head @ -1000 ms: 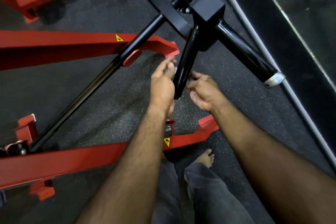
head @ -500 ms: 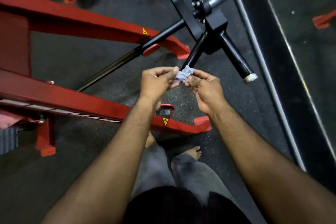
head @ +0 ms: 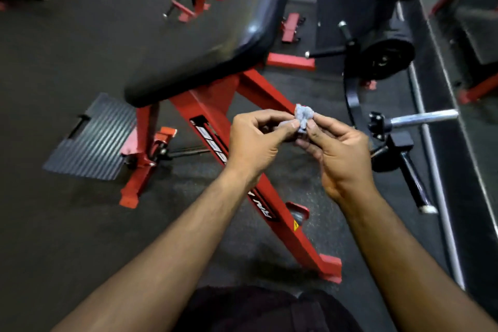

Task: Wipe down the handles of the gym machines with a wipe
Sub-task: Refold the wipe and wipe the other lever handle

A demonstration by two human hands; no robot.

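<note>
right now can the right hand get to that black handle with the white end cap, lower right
Probably yes. The black handle lies just right of the right hand with open floor between them. But both hands pinch the crumpled wipe, so the left hand must release it first.

Dark speckled rubber floor [head: 67, 224] runs under everything here. A red steel frame [head: 213, 121] carries a long black padded bench [head: 210, 43], tilted, with a ribbed black footplate [head: 91, 140] low at its left. Farther back stand more red machines [head: 199, 3] with small black pads. At the right, a black weight plate [head: 388, 54] sits beside a pale strip [head: 436, 183] along the floor. Light is dim.
</note>
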